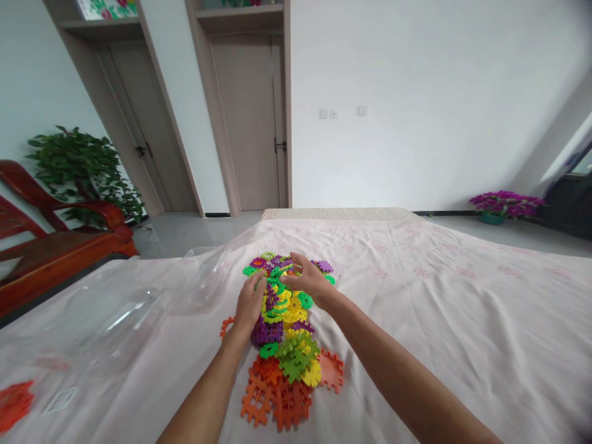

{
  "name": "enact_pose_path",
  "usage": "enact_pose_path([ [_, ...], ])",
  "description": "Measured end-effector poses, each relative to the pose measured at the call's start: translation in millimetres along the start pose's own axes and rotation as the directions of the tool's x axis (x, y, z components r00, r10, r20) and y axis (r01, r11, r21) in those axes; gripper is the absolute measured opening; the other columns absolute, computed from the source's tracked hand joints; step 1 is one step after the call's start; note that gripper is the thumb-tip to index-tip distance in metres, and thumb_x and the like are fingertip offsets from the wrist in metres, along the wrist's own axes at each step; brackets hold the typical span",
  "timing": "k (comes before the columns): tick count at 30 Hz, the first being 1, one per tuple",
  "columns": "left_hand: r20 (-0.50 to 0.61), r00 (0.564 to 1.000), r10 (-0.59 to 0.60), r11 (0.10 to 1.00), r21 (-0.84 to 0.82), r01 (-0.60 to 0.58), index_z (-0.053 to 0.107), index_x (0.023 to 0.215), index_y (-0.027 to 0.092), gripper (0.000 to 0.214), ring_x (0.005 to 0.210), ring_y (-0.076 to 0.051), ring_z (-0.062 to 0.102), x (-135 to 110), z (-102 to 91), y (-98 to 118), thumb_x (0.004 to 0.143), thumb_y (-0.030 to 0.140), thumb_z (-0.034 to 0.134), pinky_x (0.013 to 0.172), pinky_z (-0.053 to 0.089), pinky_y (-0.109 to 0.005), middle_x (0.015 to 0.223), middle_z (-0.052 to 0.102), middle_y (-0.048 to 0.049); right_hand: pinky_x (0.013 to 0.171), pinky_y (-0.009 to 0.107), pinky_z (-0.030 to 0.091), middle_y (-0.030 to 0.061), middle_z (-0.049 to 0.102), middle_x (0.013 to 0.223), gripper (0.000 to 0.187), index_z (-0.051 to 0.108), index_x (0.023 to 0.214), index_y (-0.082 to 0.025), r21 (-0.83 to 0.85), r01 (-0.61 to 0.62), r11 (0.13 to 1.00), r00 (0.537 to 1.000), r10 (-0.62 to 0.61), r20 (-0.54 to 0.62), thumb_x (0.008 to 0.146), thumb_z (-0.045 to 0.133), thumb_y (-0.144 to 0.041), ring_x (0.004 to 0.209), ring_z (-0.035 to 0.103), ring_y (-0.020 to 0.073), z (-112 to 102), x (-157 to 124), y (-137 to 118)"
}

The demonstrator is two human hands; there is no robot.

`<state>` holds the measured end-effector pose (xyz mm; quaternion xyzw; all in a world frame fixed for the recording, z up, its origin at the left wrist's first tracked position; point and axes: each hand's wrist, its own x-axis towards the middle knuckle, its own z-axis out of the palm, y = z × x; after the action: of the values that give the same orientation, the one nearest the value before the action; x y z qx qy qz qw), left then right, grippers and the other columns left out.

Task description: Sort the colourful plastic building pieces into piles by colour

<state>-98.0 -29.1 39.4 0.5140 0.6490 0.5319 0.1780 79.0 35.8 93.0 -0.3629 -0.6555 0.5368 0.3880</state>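
Observation:
A long pile of plastic interlocking building pieces [295,306] runs down the middle of the cloth, in yellow, green, purple and orange. Some are round and gear-like, others square with toothed edges. Along the pile's left side lies my left hand [251,300], its fingers stretched forward and nothing visibly gripped. My right hand [309,279] is curved over the far part, thumb and fingers apart, above green pieces [275,272]. Nearer to me are light green square pieces [298,356] and orange window-like squares [291,402]. My hands hide part of the pile.
A clear plastic bag [115,314] lies at left, with orange pieces [15,404] at its near end. The pale cloth [416,320] is wrinkled. Beyond stand a wooden bench [69,228], a leafy plant [78,166], doors [247,123] and purple flowers [506,202].

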Motion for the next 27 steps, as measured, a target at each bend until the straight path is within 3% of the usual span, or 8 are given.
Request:
enact_pose_path([
  [4, 0.089, 0.995, 0.035, 0.957, 0.283, -0.059, 0.069, 0.123, 0.021, 0.047, 0.123, -0.027, 0.060, 0.1, -16.6, 6.5, 0.089, 0.051, 0.055, 0.108, 0.042, -0.039, 0.131, 0.068, -0.0107, 0.113, 0.048, 0.037, 0.0150, 0.053, 0.145, 0.089, 0.052, 0.143, -0.020, -0.423, 0.074, 0.903, 0.993, -0.104, -0.049, 0.063, 0.085, -0.040, 0.135, 0.047, 0.0340, -27.6, -10.8, 20.1],
  [8, 0.338, 0.938, -0.070, 0.873, 0.476, -0.107, 0.063, 0.133, 0.026, 0.072, 0.121, -0.034, 0.061, -5.5, -25.9, 17.6, 0.068, 0.055, 0.075, 0.101, 0.046, -0.040, 0.131, 0.066, -0.0119, 0.103, 0.044, 0.045, 0.0119, 0.064, 0.130, 0.082, 0.057, 0.138, -0.022, -0.652, 0.047, 0.757, 0.995, 0.023, 0.099, 0.062, 0.085, -0.030, 0.120, 0.058, 0.0330, -50.9, -37.1, 33.7],
  [11, 0.428, 0.892, -0.149, 0.810, 0.569, -0.138, 0.054, 0.144, 0.028, 0.095, 0.127, -0.039, 0.055, -10.6, -25.1, 20.4, 0.056, 0.052, 0.081, 0.099, 0.046, -0.042, 0.141, 0.058, -0.0147, 0.097, 0.042, 0.048, 0.0140, 0.064, 0.128, 0.086, 0.056, 0.140, -0.021, -0.750, 0.056, 0.659, 0.979, 0.109, 0.169, 0.059, 0.086, -0.028, 0.117, 0.060, 0.0337, -51.6, -52.0, 39.3],
  [14, 0.424, 0.890, -0.169, 0.798, 0.588, -0.129, 0.053, 0.145, 0.030, 0.093, 0.131, -0.041, 0.050, -14.3, -17.3, 18.8, 0.058, 0.050, 0.078, 0.098, 0.047, -0.042, 0.145, 0.054, -0.0145, 0.100, 0.043, 0.046, 0.0173, 0.062, 0.133, 0.090, 0.052, 0.144, -0.018, -0.785, 0.050, 0.617, 0.974, 0.144, 0.175, 0.060, 0.083, -0.027, 0.121, 0.058, 0.0358, -37.8, -52.9, 45.7],
  [18, 0.349, 0.925, -0.150, 0.769, 0.629, -0.113, 0.054, 0.144, 0.029, 0.079, 0.133, -0.041, 0.047, -18.1, -2.1, 14.0, 0.069, 0.047, 0.069, 0.101, 0.044, -0.049, 0.144, 0.052, -0.0161, 0.106, 0.045, 0.043, 0.0183, 0.058, 0.138, 0.101, 0.047, 0.148, -0.017, -0.681, 0.001, 0.732, 0.992, 0.086, 0.094, 0.054, 0.085, -0.024, 0.127, 0.054, 0.0377, -13.1, -39.8, 55.7],
  [22, 0.347, 0.926, -0.147, 0.749, 0.650, -0.125, 0.049, 0.148, 0.029, 0.079, 0.135, -0.044, 0.043, -20.1, 7.8, 9.6, 0.073, 0.050, 0.064, 0.102, 0.042, -0.055, 0.149, 0.046, -0.0178, 0.103, 0.048, 0.046, 0.0106, 0.062, 0.131, 0.100, 0.051, 0.143, -0.023, -0.421, -0.089, 0.903, 0.996, 0.092, -0.013, 0.049, 0.084, -0.018, 0.122, 0.057, 0.0350, 3.6, -30.3, 61.8],
  [24, 0.354, 0.925, -0.138, 0.771, 0.624, -0.124, 0.049, 0.148, 0.029, 0.081, 0.135, -0.042, 0.043, -19.6, 9.6, 7.0, 0.072, 0.050, 0.066, 0.104, 0.042, -0.052, 0.150, 0.045, -0.0170, 0.093, 0.046, 0.053, 0.0064, 0.067, 0.119, 0.091, 0.054, 0.138, -0.024, -0.212, -0.141, 0.967, 0.990, 0.138, -0.028, 0.051, 0.079, -0.016, 0.109, 0.063, 0.0306, 9.5, -29.3, 62.4],
  [27, 0.336, 0.937, -0.090, 0.842, 0.528, -0.109, 0.052, 0.145, 0.026, 0.077, 0.133, -0.037, 0.049, -17.0, 10.1, 1.8, 0.071, 0.045, 0.068, 0.108, 0.040, -0.046, 0.145, 0.050, -0.0157, 0.071, 0.037, 0.058, 0.0006, 0.071, 0.093, 0.078, 0.059, 0.129, -0.023, 0.064, -0.225, 0.972, 0.974, 0.227, -0.018, 0.053, 0.071, -0.012, 0.081, 0.067, 0.0228, 16.9, -29.5, 59.7],
])
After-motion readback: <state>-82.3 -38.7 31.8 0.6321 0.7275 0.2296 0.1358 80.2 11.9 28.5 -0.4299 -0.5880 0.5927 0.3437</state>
